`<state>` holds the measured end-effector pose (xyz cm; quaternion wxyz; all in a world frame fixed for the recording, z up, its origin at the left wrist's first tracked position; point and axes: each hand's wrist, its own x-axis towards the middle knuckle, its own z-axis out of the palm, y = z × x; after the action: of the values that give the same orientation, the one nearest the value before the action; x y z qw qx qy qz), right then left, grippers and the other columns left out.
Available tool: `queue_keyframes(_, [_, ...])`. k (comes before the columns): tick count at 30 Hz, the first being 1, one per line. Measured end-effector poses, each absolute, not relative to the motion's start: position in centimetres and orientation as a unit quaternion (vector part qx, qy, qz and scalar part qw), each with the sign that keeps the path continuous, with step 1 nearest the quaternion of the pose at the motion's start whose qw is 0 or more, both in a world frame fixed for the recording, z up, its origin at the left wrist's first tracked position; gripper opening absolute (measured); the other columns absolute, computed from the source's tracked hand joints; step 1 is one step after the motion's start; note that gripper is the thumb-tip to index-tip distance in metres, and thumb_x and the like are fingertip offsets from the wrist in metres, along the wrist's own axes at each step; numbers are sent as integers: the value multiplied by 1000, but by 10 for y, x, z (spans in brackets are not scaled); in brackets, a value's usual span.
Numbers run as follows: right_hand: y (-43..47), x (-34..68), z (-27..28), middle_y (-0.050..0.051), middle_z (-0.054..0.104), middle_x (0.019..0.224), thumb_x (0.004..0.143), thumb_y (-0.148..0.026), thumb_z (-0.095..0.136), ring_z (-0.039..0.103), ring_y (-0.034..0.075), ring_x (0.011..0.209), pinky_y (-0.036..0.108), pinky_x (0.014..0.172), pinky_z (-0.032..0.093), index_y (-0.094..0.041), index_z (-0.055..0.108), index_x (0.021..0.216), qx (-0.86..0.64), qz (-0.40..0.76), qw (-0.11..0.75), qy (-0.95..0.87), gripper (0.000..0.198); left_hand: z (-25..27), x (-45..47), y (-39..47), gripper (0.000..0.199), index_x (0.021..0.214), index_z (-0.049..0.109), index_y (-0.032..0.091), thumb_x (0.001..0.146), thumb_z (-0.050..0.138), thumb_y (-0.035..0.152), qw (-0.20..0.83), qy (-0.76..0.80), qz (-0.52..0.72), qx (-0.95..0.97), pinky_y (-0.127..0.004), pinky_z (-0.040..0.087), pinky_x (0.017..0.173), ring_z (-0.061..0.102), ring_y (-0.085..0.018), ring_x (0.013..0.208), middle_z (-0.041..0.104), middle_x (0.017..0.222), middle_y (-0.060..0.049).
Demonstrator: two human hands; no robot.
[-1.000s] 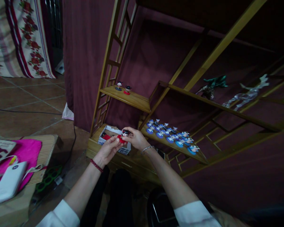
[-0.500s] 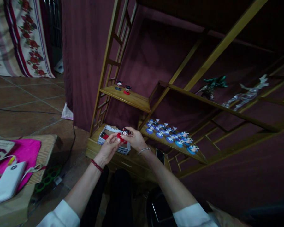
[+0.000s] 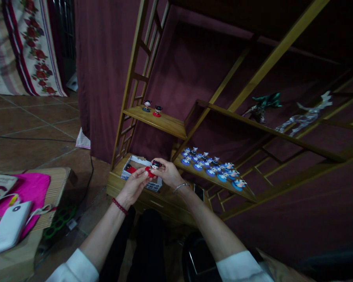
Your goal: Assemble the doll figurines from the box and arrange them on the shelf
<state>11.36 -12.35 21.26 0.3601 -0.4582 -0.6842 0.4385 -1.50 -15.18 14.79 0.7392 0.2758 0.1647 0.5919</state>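
Observation:
Between my two hands is a small doll figurine (image 3: 155, 166) with black hair and a round red base. My left hand (image 3: 134, 184) pinches the red base, and my right hand (image 3: 169, 174) grips the figurine's head and body from the right. Just behind and below them an open cardboard box (image 3: 126, 171) sits on the low cabinet, with red pieces partly visible inside; my hands hide some of it. Two similar figurines, one on a dark base (image 3: 146, 106) and one on a red base (image 3: 157, 111), stand on the small upper shelf (image 3: 164, 127).
Several blue-based figurines (image 3: 212, 171) stand in rows on the shelf to the right. Above them are a green ornament (image 3: 264, 107) and a clear deer-like ornament (image 3: 307, 113). At left, a table (image 3: 59, 182) holds a white power bank (image 3: 11, 225) and pink cloth (image 3: 42, 184).
The figurine is turned slightly and sits a little more upright between my fingers. Both hands stay in nearly the same place; the view shifts very slightly.

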Motion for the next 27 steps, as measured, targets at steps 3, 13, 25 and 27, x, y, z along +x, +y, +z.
queue_keyframes(3, [-124,116,213,-2,57,75,59,-24,65,55,9,58,22,56,48,-17,53,94,-450,455,346,-686,37,148,-16,-153,19,87,62,10,71,64,19,750,165,577,277,-21,46,75,62,-14,80,66,87,-7])
queue_keyframes(13, [-126,121,220,-2,58,74,64,-25,62,55,9,58,20,54,45,-19,54,94,-428,435,307,-731,32,144,-15,-152,13,79,63,9,73,62,20,771,151,561,261,-20,47,73,63,-14,76,66,79,-7])
queue_keyframes(25, [-118,123,226,0,59,87,69,-27,60,57,10,63,21,57,47,-23,43,118,-401,413,326,-750,52,160,-18,-148,18,92,60,10,73,59,12,774,136,567,249,-27,46,84,62,-16,83,66,92,-8])
queue_keyframes(27, [-117,124,225,2,60,94,68,-29,61,59,12,73,24,63,49,-24,43,119,-402,404,340,-748,54,163,-19,-147,20,93,60,11,73,58,10,777,136,564,244,-28,46,84,63,-16,83,65,92,-8])
